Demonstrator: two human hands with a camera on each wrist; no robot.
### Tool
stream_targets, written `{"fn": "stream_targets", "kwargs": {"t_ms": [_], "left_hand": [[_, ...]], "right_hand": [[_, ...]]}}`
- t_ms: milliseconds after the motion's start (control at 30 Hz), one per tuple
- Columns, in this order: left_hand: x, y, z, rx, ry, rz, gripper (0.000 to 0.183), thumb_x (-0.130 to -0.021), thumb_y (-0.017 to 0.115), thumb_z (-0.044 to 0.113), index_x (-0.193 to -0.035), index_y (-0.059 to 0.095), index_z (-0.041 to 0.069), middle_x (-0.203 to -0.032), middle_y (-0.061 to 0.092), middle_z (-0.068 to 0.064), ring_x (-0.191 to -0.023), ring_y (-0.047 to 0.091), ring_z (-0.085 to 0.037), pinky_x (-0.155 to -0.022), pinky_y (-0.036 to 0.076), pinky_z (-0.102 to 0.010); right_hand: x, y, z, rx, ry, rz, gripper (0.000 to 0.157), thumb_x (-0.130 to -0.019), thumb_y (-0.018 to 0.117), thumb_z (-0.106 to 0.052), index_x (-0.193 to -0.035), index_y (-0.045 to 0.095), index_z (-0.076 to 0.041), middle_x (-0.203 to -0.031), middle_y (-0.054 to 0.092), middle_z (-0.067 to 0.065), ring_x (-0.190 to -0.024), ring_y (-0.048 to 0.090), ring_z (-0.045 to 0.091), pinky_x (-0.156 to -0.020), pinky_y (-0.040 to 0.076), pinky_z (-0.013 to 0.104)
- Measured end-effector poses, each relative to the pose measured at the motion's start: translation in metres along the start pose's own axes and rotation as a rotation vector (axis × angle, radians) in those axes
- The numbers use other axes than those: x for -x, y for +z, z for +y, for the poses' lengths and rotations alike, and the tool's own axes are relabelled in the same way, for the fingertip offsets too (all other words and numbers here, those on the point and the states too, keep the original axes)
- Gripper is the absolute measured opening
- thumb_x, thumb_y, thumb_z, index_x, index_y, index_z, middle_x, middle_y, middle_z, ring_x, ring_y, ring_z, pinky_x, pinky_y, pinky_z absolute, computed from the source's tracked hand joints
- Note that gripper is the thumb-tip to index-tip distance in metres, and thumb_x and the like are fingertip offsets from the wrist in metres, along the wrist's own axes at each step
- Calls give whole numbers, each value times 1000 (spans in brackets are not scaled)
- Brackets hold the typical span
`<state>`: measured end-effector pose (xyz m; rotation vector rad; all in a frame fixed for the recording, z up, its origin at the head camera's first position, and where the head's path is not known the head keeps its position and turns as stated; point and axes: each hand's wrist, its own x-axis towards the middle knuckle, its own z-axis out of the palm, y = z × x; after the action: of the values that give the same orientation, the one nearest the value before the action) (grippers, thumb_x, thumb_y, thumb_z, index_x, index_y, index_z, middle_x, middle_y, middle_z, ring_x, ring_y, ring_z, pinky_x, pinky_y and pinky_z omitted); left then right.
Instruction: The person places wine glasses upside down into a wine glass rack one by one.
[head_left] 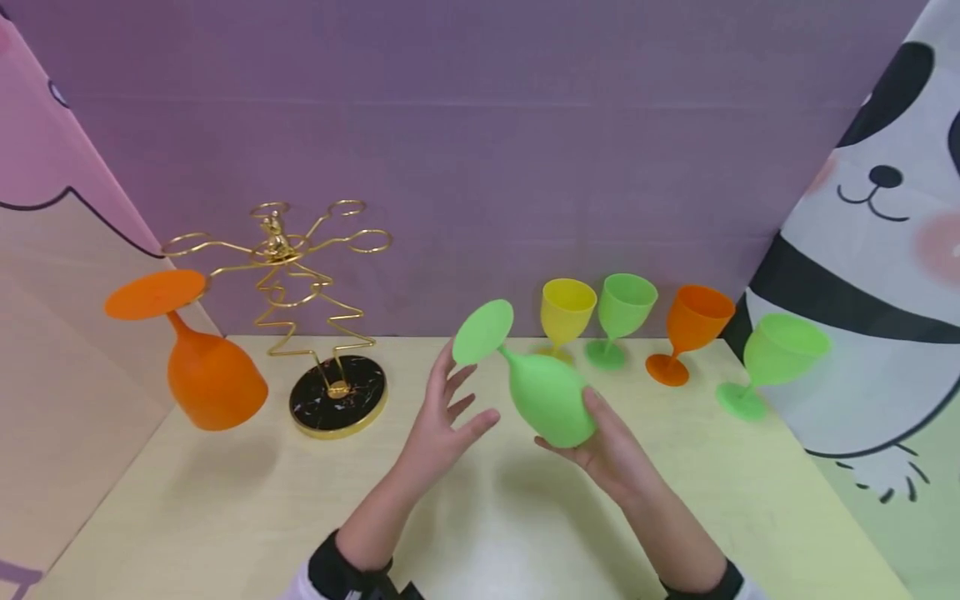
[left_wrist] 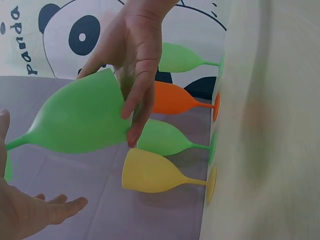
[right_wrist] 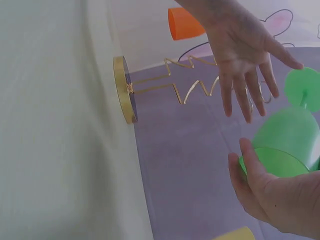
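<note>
A light green goblet point(head_left: 551, 400) is tipped well over, its bowl toward the right and its round foot up to the left. My right hand point(head_left: 611, 454) grips the bowl near the rim, the thumb on the near side. Beside the foot, my left hand point(head_left: 442, 421) has its fingers spread and holds nothing; in the right wrist view the left hand point(right_wrist: 245, 55) shows its palm. To the left stands a gold wire glass rack point(head_left: 277, 250) on a round black base point(head_left: 339, 396). An orange goblet point(head_left: 213, 375) hangs upside down from one of its loops.
Along the table's back right stand a yellow goblet point(head_left: 567, 310), a green goblet point(head_left: 626, 304), an orange goblet point(head_left: 697, 317) and another green goblet point(head_left: 783, 350), all upright. A purple backdrop point(head_left: 480, 167) rises behind the table point(head_left: 480, 542). A panda-printed panel point(head_left: 862, 292) borders the right side.
</note>
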<state>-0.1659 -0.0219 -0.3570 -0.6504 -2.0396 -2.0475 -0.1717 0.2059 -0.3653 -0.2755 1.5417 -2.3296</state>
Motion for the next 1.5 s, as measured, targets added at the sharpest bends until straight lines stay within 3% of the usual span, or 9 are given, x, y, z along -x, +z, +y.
{"fn": "stream_targets", "kwargs": {"t_ms": [300, 533, 767, 1133, 1500], "left_hand": [[7, 6, 2, -13, -23, -41, 91, -78, 72, 25, -145, 10, 24, -150, 17, -8, -130, 29, -26, -101, 36, -50], [13, 11, 5, -66, -45, -56, 96, -74, 75, 21, -144, 10, 31, -149, 18, -6, -130, 29, -25, -101, 37, -49], [17, 14, 11, -119, -67, -57, 99, -70, 78, 20, -144, 13, 32, -148, 20, -3, -130, 27, -22, -102, 35, -47], [18, 18, 12, -201, -64, -39, 99, -66, 81, 28, -142, 17, 35, -145, 24, -3, -126, 32, -25, -100, 38, -49], [18, 19, 10, -227, -51, -26, 102, -67, 80, 34, -144, 15, 26, -146, 24, 0, -127, 29, -19, -100, 38, -47]], "right_hand": [[4, 16, 16, -120, 112, -39, 50, -99, 23, -44, -142, 13, -19, -134, 25, 16, -114, 45, 38, -98, 39, 51], [7, 24, 24, -167, 147, -45, 48, -98, 24, -46, -139, 17, -23, -135, 25, 14, -116, 43, 32, -98, 39, 50], [7, 31, 26, -216, 151, -55, 47, -98, 22, -48, -138, 20, -24, -136, 26, 12, -119, 42, 31, -99, 38, 48], [7, 36, 29, -217, 147, -111, 54, -97, 16, -52, -142, 12, -22, -136, 30, 13, -123, 32, 47, -101, 37, 46], [6, 42, 29, -235, 141, -139, 59, -96, 17, -55, -143, 9, -22, -135, 34, 11, -118, 42, 41, -102, 36, 44]]}}
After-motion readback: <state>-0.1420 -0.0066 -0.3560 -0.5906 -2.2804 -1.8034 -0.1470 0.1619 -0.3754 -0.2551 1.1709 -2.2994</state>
